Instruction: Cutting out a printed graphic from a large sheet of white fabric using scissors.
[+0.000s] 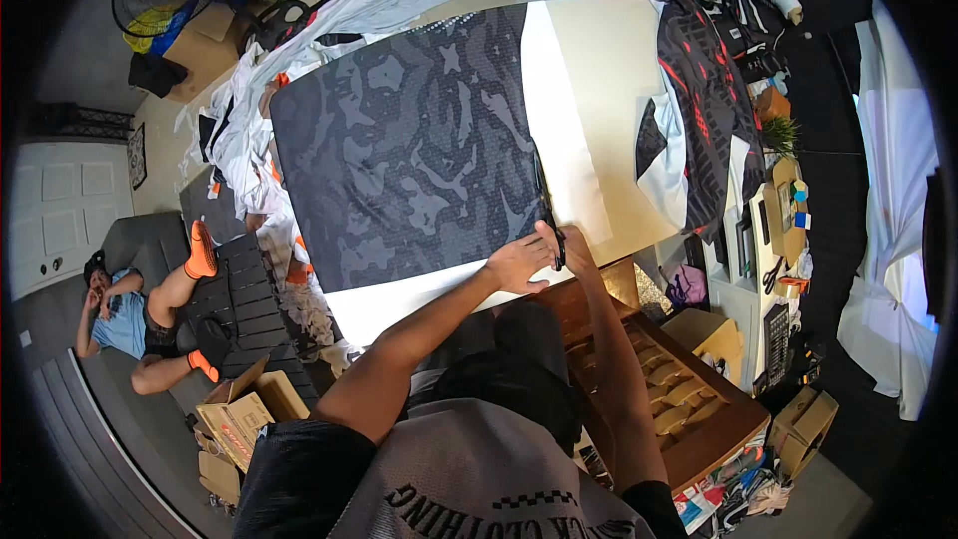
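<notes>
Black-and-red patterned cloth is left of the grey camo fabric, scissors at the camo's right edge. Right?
One fix: the black-and-red patterned cloth lies to the right of the grey camo fabric, as the head view shows. The scissors are at the camo's right edge, as you said.

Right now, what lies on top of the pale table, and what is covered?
On the table: a dark patterned cloth, white material along its right and near edges, and red-and-black fabric at the right end. The surface beneath them is covered.
</notes>
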Demonstrator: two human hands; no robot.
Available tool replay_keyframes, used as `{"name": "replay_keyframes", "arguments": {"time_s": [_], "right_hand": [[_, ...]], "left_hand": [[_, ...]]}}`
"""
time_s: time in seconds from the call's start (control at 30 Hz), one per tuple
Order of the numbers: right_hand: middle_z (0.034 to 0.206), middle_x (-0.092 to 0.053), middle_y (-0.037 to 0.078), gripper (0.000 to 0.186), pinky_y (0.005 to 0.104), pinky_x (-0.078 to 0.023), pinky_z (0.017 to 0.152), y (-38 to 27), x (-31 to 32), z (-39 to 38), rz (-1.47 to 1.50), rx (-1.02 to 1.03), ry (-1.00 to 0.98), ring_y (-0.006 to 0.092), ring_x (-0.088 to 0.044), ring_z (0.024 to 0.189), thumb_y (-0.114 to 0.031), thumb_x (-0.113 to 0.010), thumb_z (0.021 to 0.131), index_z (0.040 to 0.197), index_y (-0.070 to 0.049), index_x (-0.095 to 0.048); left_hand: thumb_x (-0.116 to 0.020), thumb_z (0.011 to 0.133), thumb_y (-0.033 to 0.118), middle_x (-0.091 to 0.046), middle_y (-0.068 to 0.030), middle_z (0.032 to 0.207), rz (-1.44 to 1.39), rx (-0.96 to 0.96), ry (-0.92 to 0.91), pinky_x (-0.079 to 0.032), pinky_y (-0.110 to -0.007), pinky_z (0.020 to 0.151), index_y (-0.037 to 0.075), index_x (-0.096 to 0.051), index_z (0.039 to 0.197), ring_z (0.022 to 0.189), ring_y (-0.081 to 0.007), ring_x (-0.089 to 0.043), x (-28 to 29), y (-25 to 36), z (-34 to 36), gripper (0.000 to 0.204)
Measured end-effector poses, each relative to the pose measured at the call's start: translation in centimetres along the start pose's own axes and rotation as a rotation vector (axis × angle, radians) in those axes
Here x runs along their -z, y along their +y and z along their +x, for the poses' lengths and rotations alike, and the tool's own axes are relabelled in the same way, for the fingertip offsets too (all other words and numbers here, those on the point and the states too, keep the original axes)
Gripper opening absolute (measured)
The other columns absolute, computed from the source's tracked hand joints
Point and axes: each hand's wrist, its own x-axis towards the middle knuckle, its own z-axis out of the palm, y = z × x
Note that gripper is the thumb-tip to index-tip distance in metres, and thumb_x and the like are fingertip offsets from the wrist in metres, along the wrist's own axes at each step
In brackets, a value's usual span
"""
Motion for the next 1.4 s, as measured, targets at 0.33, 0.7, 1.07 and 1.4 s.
{"name": "replay_keyframes", "arguments": {"time_s": [0.33,0.7,1.07,1.4], "right_hand": [[0.054,-0.055,0.005,0.054,0.0263,-0.041,0.050,-0.9,0.3,-0.2,0.004,-0.020,-0.010,0.0117,-0.049,0.053,-0.044,-0.070,0.085,0.059,0.002,-0.061],[0.053,-0.054,0.005,0.057,0.0266,-0.040,0.049,0.0,0.3,0.4,-0.044,-0.021,0.027,0.0120,-0.047,0.051,-0.046,-0.071,0.084,0.057,0.002,-0.059],[0.049,-0.050,0.005,0.053,0.0265,-0.040,0.043,0.1,0.2,0.4,-0.163,0.077,0.043,0.0143,-0.048,0.044,-0.046,-0.066,0.088,0.059,-0.002,-0.058],[0.047,-0.049,0.004,0.058,0.0271,-0.039,0.043,-0.8,-0.4,2.1,0.050,-0.075,0.033,0.0136,-0.047,0.042,-0.050,-0.073,0.081,0.051,-0.004,-0.054]], "left_hand": [[-0.055,0.082,0.036,-0.055,-0.0114,0.126,0.027,-0.040,-0.005,-0.027,-0.040,0.115,0.005,-0.056,0.109,0.123,-0.0299,-0.046,-0.4,0.1,0.1,0.041],[-0.055,0.082,0.036,-0.053,-0.0125,0.129,0.007,-0.016,-0.032,-0.025,-0.040,0.116,0.003,-0.055,0.113,0.127,-0.0290,-0.044,0.0,0.2,0.1,0.045],[-0.055,0.083,0.036,-0.057,-0.0133,0.120,0.006,-0.009,-0.033,-0.030,-0.040,0.110,0.002,-0.056,0.110,0.118,-0.0311,-0.048,0.0,0.2,0.0,0.043],[-0.053,0.084,0.038,-0.056,-0.0158,0.123,0.076,-0.028,-0.010,-0.025,-0.041,0.117,-0.001,-0.054,0.118,0.124,-0.0321,-0.046,-0.6,0.1,-0.3,0.052]]}}
